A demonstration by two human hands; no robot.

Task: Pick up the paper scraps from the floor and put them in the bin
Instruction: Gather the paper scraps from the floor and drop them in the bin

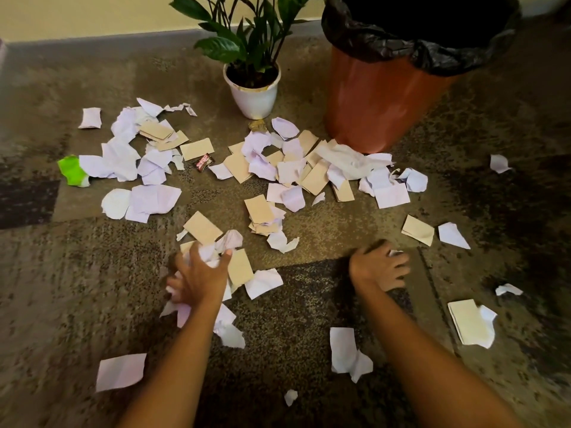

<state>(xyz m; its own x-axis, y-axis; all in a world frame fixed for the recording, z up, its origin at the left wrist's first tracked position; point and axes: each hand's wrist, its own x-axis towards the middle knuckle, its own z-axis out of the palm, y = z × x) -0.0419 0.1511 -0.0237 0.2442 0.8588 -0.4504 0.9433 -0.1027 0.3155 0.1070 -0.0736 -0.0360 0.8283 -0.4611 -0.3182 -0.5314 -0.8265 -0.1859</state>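
Note:
Several white and tan paper scraps (272,168) lie scattered over the carpet. The orange bin (380,97) with a black liner stands at the back right. My left hand (200,274) is closed around a bunch of white scraps (213,251) near the middle of the floor. My right hand (381,268) rests low on the carpet, fingers curled over a small white scrap (395,252); its grip is blurred. A tan scrap (240,268) lies beside my left hand.
A white pot with a green plant (253,88) stands left of the bin. A green wrapper (72,171) lies at the far left and a small dark wrapper (203,162) among the scraps. The wall runs along the back.

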